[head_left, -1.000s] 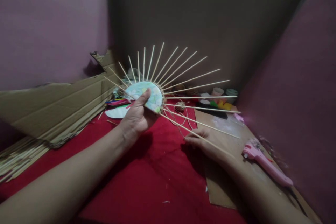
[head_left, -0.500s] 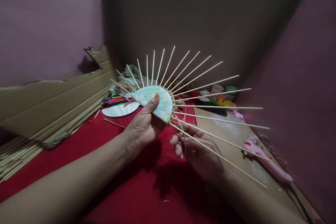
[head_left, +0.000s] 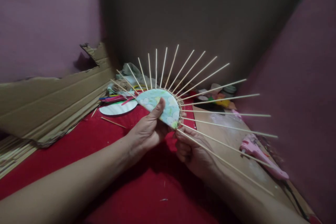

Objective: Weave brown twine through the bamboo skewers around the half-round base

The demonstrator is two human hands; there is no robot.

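Observation:
A half-round piece [head_left: 149, 98] covered in pale blue and green floral material is held up by my left hand [head_left: 149, 127], thumb on its face and fingers behind. Thin wooden sticks [head_left: 210, 98] fan out from its curved edge, and twine [head_left: 179, 106] runs along that edge between them. My right hand [head_left: 193, 148] is closed at the lower right corner, partly behind the lowest sticks. Its fingertips pinch close to the edge where the twine was; whatever lies between them is too small to see clearly.
A white half-round piece [head_left: 118, 107] and a loose stick [head_left: 113, 122] lie on the red cloth [head_left: 91, 147]. Cardboard [head_left: 52, 101] stands at left. A pink glue gun [head_left: 262, 155] rests on the wooden board [head_left: 223, 126] at right, near small containers [head_left: 215, 89].
My right fingers have risen to the lower corner of the half-round piece and closed there; the hanging twine loop is no longer visible. The piece has shifted slightly right and down.

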